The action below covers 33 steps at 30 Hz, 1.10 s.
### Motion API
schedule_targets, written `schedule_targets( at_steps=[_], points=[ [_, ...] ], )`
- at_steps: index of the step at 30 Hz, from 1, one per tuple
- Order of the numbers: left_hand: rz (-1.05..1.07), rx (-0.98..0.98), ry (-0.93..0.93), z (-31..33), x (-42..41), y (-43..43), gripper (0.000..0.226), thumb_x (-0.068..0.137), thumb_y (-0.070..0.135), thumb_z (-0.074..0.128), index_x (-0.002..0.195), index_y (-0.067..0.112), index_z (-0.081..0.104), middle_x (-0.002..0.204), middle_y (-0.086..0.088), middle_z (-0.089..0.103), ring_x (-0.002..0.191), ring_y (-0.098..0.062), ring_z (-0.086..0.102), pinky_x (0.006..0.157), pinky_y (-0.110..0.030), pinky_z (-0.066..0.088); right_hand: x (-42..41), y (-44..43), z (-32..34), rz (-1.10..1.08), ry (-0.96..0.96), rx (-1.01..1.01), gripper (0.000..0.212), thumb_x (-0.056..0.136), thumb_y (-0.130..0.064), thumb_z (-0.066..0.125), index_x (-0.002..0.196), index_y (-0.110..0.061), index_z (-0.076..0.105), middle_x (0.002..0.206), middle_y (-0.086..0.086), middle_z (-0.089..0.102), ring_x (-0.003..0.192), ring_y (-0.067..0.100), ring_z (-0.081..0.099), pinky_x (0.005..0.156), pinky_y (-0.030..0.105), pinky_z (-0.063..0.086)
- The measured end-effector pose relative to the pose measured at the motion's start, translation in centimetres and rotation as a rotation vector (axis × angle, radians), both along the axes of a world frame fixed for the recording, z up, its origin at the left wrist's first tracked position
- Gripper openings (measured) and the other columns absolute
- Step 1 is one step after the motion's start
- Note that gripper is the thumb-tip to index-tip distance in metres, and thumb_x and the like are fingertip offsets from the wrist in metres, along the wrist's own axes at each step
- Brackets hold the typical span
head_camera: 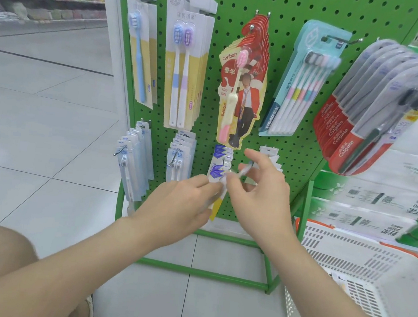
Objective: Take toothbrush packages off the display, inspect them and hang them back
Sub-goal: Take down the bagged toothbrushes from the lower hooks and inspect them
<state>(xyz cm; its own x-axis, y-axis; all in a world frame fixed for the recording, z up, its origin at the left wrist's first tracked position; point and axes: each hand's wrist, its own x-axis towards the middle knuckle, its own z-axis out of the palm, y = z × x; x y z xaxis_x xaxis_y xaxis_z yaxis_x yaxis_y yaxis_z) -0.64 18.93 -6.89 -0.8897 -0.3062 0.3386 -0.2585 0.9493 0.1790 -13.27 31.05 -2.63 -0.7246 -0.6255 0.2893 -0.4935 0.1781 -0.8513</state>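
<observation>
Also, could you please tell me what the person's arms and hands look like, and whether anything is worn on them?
The left arm and right arm are bare to the frame edge, no sleeves in view. The left hand and right hand wear no gloves, and no watch, bracelet or ring shows on their visible sides.

Both bare forearms reach forward from the lower corners and converge, so the hands meet nearly fingertip to fingertip. The left hand (179,207) lies back-up with a straight wrist, its fingers (207,184) curled and pinching a blurred toothbrush package (217,204). The right hand (263,197) sits just beside it and slightly higher, back toward the camera. Its lower fingers are curled in and nip the same package, and its uppermost finger is raised and lightly bent.
</observation>
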Motion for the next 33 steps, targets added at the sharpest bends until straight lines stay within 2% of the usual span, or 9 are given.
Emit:
schedule_targets(
  at_steps=[3,6,9,13,17,20,23,27,33],
  points=[
    [0.024,0.101,-0.012,0.3,-0.2,-0.2,0.044,0.095,0.056,0.07,0.134,0.038,0.061,0.113,0.015,0.057,0.093,-0.014,0.066,0.074,-0.041,0.056,-1.2,-0.3,-0.5,0.073,0.015,0.071,0.057,0.098,-0.007,0.061,0.15,-0.028,0.054,0.085,-0.013,0.065,0.064,0.027,0.07,0.076,0.04,0.062],
    [0.023,0.305,0.054,0.5,-0.3,-1.1,0.044,0.088,0.063,0.075,0.124,0.039,0.068,0.11,0.016,0.062,0.091,-0.004,0.065,0.081,-0.04,0.058,-2.3,-0.3,-1.0,0.107,-0.009,0.118,0.059,0.098,-0.002,0.059,0.146,-0.035,0.05,0.069,-0.011,0.06,0.065,0.023,0.064,0.082,0.047,0.062],
    [0.057,0.426,0.181,0.9,-0.5,-1.6,0.043,0.094,0.055,0.073,0.132,0.039,0.06,0.111,0.019,0.062,0.086,0.0,0.069,0.082,-0.033,0.061,-3.1,-0.5,-1.1,0.14,-0.041,0.156,0.025,0.1,-0.007,0.064,0.109,-0.03,0.061,0.071,0.003,0.077,0.071,0.03,0.076,0.078,0.055,0.064],
    [0.011,0.583,0.206,1.6,-1.6,-2.0,0.043,0.109,0.036,0.057,0.152,0.035,0.049,0.11,0.023,0.065,0.091,-0.003,0.068,0.078,-0.019,0.056,-3.8,-1.4,-1.3,0.258,-0.124,0.215,0.019,0.104,-0.007,0.062,0.111,-0.023,0.068,0.087,0.009,0.081,0.094,0.044,0.075,0.087,0.06,0.062],
    [0.058,0.479,0.206,1.8,-2.6,-3.7,0.017,0.11,0.026,0.055,0.103,0.026,0.07,0.074,0.0,0.07,0.069,-0.016,0.064,0.073,-0.041,0.055,-4.0,-2.6,-1.8,0.292,-0.186,0.222,0.013,0.103,-0.007,0.066,0.11,-0.017,0.07,0.09,0.017,0.08,0.099,0.044,0.074,0.09,0.052,0.064],
    [0.165,0.358,0.145,1.7,-3.3,-5.0,0.025,0.109,0.023,0.054,0.09,0.017,0.069,0.064,0.001,0.063,0.065,-0.015,0.061,0.066,-0.037,0.05,-5.6,-3.4,-2.5,0.148,0.142,0.305,0.015,0.098,-0.014,0.07,0.111,-0.019,0.072,0.078,-0.005,0.077,0.1,0.032,0.071,0.093,0.047,0.059],
    [0.27,0.164,0.125,1.1,-4.1,-6.4,0.033,0.107,0.025,0.051,0.077,0.018,0.06,0.059,-0.001,0.055,0.064,-0.033,0.056,0.059,-0.039,0.047,-6.9,-4.2,-2.4,0.082,0.392,0.435,0.045,0.093,-0.006,0.061,0.137,-0.01,0.064,0.112,0.009,0.074,0.114,0.032,0.067,0.096,0.048,0.058],
    [0.298,0.05,0.041,0.0,-6.1,-7.2,0.032,0.108,0.022,0.049,0.08,0.014,0.063,0.064,-0.006,0.057,0.066,-0.036,0.057,0.056,-0.036,0.042,-7.8,-5.4,-2.6,0.196,0.317,0.595,0.076,0.086,-0.013,0.069,0.158,-0.01,0.044,0.151,0.012,0.055,0.139,0.029,0.052,0.105,0.037,0.05],
    [0.305,0.039,0.018,-0.9,-8.8,-8.3,0.026,0.111,0.019,0.05,0.091,0.012,0.066,0.073,-0.01,0.061,0.066,-0.03,0.053,0.06,-0.04,0.045,-9.0,-7.1,-3.4,0.372,0.289,0.674,0.094,0.082,-0.023,0.082,0.162,-0.021,0.033,0.15,0.006,0.04,0.138,0.022,0.046,0.097,0.022,0.035]
  ],
)
